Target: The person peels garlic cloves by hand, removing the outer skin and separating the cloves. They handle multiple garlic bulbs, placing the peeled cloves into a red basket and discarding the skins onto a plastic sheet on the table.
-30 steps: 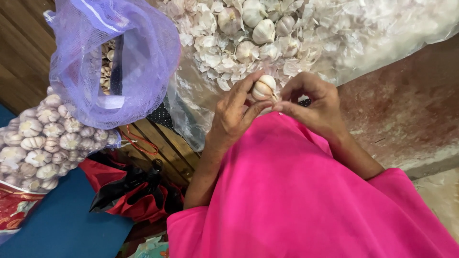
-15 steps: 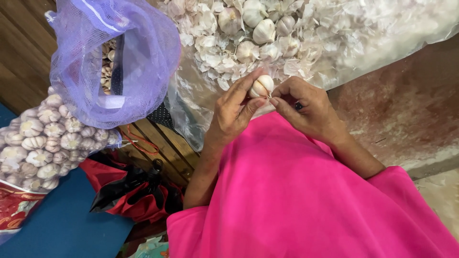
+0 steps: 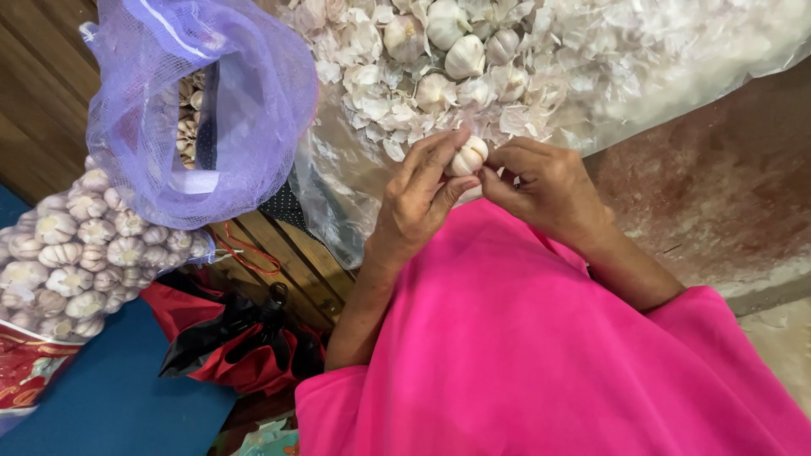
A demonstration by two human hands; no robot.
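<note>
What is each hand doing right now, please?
Left hand: closed on the garlic bulb.
Right hand: fingertips pinching the same garlic bulb.

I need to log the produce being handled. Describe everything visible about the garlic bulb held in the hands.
The garlic bulb is whole, small and rounded, with off-white papery skin and faint ridges between cloves. It is held up between both hands: the left hand pinches it from the left, and the fingertips of the right hand meet it from the right. It sits in front of a pile of loose skins and other bulbs.

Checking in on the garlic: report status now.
Left hand and right hand both grip one garlic bulb. Loose skins piled behind. Nothing in the way.
</note>
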